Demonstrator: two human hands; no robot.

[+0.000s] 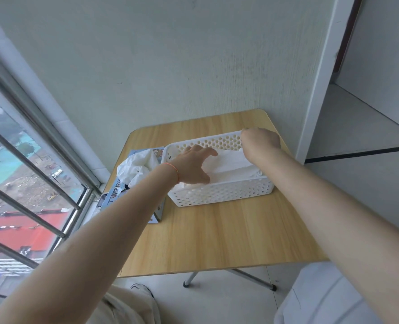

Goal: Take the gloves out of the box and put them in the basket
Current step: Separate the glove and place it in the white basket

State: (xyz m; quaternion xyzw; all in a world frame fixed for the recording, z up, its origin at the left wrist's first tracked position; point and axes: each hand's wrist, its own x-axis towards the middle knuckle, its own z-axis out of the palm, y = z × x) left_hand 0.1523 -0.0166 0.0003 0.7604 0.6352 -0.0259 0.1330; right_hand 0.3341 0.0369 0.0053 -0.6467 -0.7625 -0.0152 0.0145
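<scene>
Evidently our left hand point(195, 166) lies spread and flat on the white gloves point(228, 164) inside the basket point(219, 195), probably to press them down, while our right hand point(260, 139) curls over the far rim, seemingly steadying it. Beside it the box point(133, 197) has more gloves spilling out, near the table point(217, 235) edge.

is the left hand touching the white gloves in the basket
Touching. The head view shows the left hand lying flat with spread fingers on the white gloves inside the basket, no gap visible.
</scene>
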